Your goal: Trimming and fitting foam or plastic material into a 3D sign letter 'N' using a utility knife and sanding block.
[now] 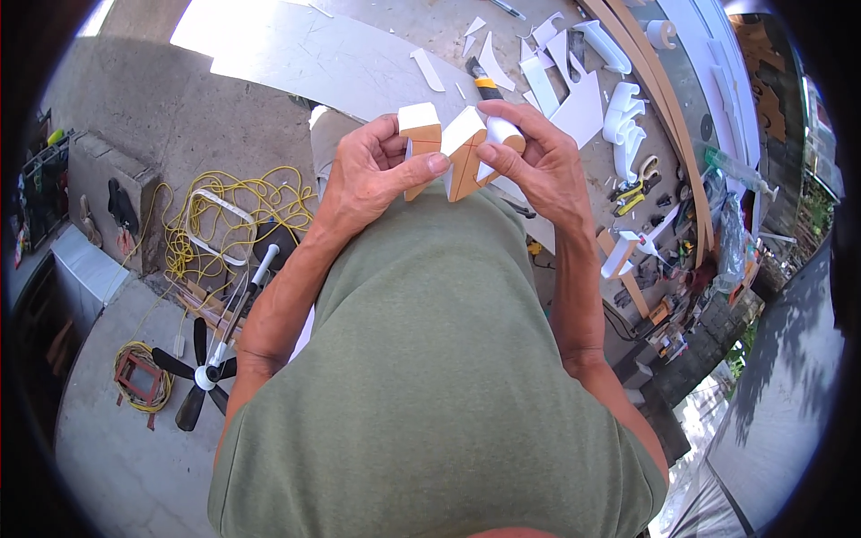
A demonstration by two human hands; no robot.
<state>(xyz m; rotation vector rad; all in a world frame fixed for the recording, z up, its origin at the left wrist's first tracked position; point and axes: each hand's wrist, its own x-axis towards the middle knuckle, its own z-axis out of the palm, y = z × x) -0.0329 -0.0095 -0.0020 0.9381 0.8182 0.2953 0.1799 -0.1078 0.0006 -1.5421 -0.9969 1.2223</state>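
Note:
In front of my chest I hold a white-sided block letter (464, 163) with a tan face and a thin red line across it. Its zigzag form is partly covered by my fingers, so I cannot tell whether it is one piece. My left hand (369, 177) is closed on its left end, thumb on the tan face. Closed round the rounded right end is my right hand (543, 172), with its thumb on the face too. Just beyond the letter lies a utility knife (485, 83) with a black and yellow handle, among white offcuts (491, 61).
White curved letter shapes (623, 130) and yellow-handled pliers (637, 190) lie on the worktable at right. A large white sheet (296, 45) covers its far left. Tangled yellow cord (224, 215) and a black-bladed fan (204, 377) are on the floor at left.

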